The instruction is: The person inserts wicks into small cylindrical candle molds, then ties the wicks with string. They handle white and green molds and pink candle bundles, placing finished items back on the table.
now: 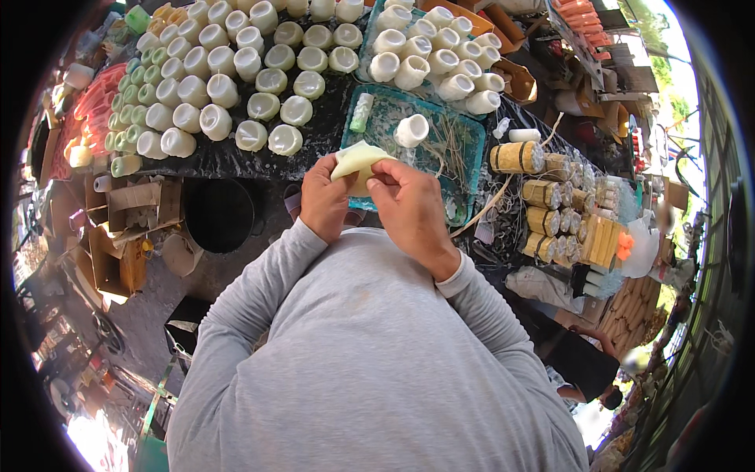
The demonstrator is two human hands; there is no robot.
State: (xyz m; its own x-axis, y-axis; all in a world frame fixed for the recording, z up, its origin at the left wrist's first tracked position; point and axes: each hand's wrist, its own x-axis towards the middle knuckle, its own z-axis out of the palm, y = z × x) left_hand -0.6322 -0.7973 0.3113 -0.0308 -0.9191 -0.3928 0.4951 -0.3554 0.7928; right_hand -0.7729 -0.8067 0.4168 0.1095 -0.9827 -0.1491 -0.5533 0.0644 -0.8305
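Observation:
Both my hands meet in front of my chest around a pale yellow, wax-like piece [362,160] with a thin, folded-looking upper edge. My left hand [324,200] grips its left side, the fingers closed. On its right side, the fingers of my right hand [410,206] are pinched together at the edge. Just beyond is a teal tray [479,153], partly hidden by my right hand. In it stand a white candle [411,130] and a slim green-and-white candle [362,112], among strands of cord or straw.
Rows of white candles [222,91] and small green ones [138,115] cover the black-topped table. Another teal tray [368,47] holds more candles. Bundled yellow candles [543,193] lie at right. A black drum [220,216] stands left, and another person [578,350] is at lower right.

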